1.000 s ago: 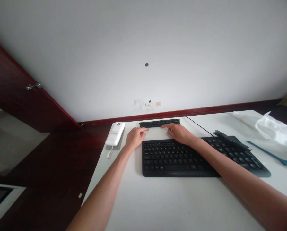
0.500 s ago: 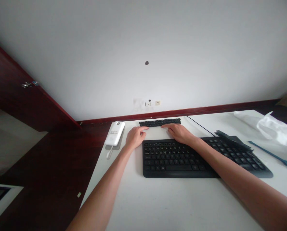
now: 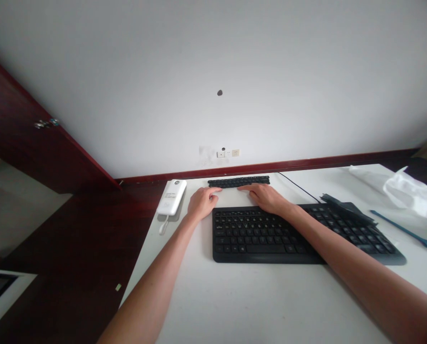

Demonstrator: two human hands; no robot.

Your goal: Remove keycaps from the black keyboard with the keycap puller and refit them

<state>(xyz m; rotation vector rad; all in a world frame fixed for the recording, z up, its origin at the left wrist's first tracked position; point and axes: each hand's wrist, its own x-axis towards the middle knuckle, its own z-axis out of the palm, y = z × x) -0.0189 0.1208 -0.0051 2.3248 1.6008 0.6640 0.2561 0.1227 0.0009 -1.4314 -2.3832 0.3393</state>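
Note:
At the far edge of the white table lies a narrow black strip [image 3: 231, 182] that looks like rows of keycaps set side by side. My left hand [image 3: 201, 201] is at its left end, index finger stretched along the near edge. Farther right, my right hand [image 3: 266, 197] points its index finger at the same near edge. Neither hand grips anything; the other fingers are partly curled. A black keyboard [image 3: 249, 239] lies nearer to me, with my right forearm crossing over it. On its right part rests a dark folded piece [image 3: 347, 210], its kind unclear.
A white power bank [image 3: 172, 197] with a short strap lies at the left table edge. To the right are a slim blue tool [image 3: 401, 228] and a crumpled white plastic bag [image 3: 410, 191]. A black cable [image 3: 299, 187] runs back from the keyboard. Behind stands the wall with sockets [image 3: 228, 153].
My right index finger has slid slightly left along the strip's near edge. My left hand stays nearly in place, and the whole view has shifted a little.

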